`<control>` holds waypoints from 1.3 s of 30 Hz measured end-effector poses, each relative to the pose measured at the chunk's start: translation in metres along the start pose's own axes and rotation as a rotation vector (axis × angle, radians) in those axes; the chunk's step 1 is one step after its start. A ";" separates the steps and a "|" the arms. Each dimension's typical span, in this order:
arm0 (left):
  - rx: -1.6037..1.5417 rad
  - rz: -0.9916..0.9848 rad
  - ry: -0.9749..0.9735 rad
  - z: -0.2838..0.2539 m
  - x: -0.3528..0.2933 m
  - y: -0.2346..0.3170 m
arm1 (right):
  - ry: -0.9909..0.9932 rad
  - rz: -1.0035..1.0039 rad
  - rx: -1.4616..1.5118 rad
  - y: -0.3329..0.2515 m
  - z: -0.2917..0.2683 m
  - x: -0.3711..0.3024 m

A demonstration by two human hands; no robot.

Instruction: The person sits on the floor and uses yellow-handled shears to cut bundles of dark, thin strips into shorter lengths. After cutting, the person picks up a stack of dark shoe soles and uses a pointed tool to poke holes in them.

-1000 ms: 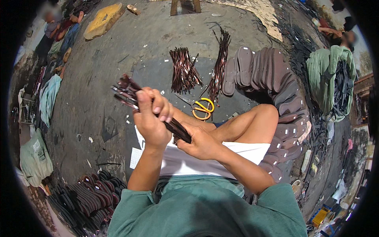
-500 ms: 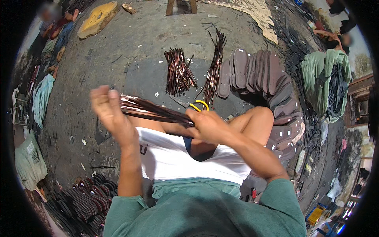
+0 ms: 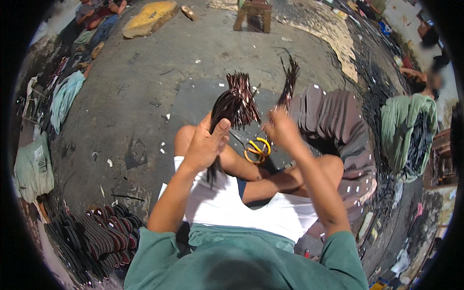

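Observation:
My left hand (image 3: 205, 147) is closed round a bundle of thin, glossy dark brown strips (image 3: 223, 108); their upper ends fan out above the fist and dark ends hang below it. My right hand (image 3: 284, 129), blurred, is over the lower end of another strip bundle (image 3: 291, 79) on the floor; its bent fingers are too smeared to show a grip. A third bundle of strips (image 3: 249, 104) lies just beyond my left hand. Scissors with yellow handles (image 3: 259, 149) lie between my two hands, in front of my crossed legs.
Brown sole-shaped pieces (image 3: 333, 113) stand in a curved row on the right. More dark sole pieces (image 3: 104, 237) are stacked at lower left. A green cloth sack (image 3: 394, 128) holds dark strips. A yellow block (image 3: 151, 18) and a wooden stool (image 3: 252, 17) are farther off. Other people sit at the edges.
My right hand has left the held bundle and moved to the strips on the floor. My left hand has come rightward, now closed round the bundle, which has turned from level to upright.

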State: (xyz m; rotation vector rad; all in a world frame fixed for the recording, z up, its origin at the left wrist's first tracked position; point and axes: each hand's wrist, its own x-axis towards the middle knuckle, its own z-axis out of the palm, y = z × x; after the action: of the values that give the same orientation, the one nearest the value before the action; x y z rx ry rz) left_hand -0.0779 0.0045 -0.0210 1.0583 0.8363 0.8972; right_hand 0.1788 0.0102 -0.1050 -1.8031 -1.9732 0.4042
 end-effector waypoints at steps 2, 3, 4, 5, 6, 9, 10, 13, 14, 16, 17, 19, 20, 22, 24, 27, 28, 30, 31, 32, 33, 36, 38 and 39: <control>-0.056 0.049 0.051 0.018 -0.002 0.009 | -0.310 0.124 -0.156 0.040 0.096 -0.036; -0.095 0.085 0.058 0.017 -0.002 0.007 | -0.396 0.119 -0.171 0.026 0.111 -0.049; -0.139 0.106 0.040 0.021 -0.001 0.005 | -0.363 0.139 -0.125 0.038 0.133 -0.059; -0.133 0.130 0.010 0.024 0.002 0.003 | -0.177 0.065 -0.182 0.054 0.160 -0.071; -0.120 0.155 0.004 0.024 0.002 0.003 | -0.206 0.070 -0.156 0.054 0.165 -0.069; -0.077 0.214 -0.018 0.028 0.002 0.008 | -0.277 0.112 -0.119 0.058 0.169 -0.065; -0.087 0.222 -0.029 0.029 0.003 0.009 | -0.347 0.160 -0.132 0.058 0.162 -0.063; -0.085 0.258 -0.050 0.027 0.004 0.011 | -0.436 0.317 -0.126 0.045 0.126 -0.059; -0.058 0.271 -0.045 0.027 0.005 0.011 | -0.401 0.360 -0.083 0.043 0.114 -0.060; -0.006 0.287 -0.043 0.028 0.007 0.011 | -0.332 0.458 0.002 0.038 0.090 -0.069; -0.022 0.291 -0.035 0.028 0.008 0.009 | -0.387 0.446 0.075 0.037 0.087 -0.073; -0.057 0.303 -0.038 0.030 0.015 0.001 | -0.407 0.428 0.092 0.034 0.100 -0.084; -0.072 0.323 -0.062 0.032 0.017 -0.002 | -0.410 0.425 0.101 0.032 0.110 -0.087; -0.090 0.367 -0.095 0.031 0.017 -0.004 | -0.347 0.401 0.012 0.031 0.127 -0.080; 0.010 0.357 -0.135 0.031 0.012 0.003 | -0.234 0.406 -0.025 0.029 0.140 -0.069; 0.057 0.312 -0.072 0.032 0.005 0.011 | -0.255 0.432 -0.081 0.037 0.165 -0.060; 0.064 0.290 -0.073 0.032 0.003 0.015 | -0.285 0.445 -0.099 0.038 0.163 -0.058; 0.068 0.253 -0.052 0.027 -0.001 0.022 | -0.306 0.487 -0.087 0.033 0.144 -0.056; 0.065 0.268 -0.038 0.027 0.002 0.021 | -0.285 0.507 -0.079 0.031 0.128 -0.058; 0.052 0.277 -0.034 0.027 0.002 0.021 | -0.272 0.531 -0.065 0.031 0.121 -0.062; 0.038 0.286 -0.034 0.027 0.003 0.021 | -0.251 0.515 -0.057 0.035 0.118 -0.064; -0.003 0.307 -0.046 0.030 0.004 0.020 | -0.161 0.492 -0.027 0.046 0.110 -0.074; -0.038 0.309 -0.045 0.030 0.006 0.016 | -0.116 0.609 0.154 0.030 0.099 -0.074; -0.058 0.305 -0.032 0.028 0.006 0.013 | -0.120 0.672 0.323 0.014 0.084 -0.075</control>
State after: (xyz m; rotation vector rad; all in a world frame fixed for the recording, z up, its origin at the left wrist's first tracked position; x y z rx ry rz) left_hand -0.0530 0.0034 -0.0018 1.1648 0.6270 1.1502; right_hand 0.1536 -0.0565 -0.1933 -2.2078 -1.2160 0.9916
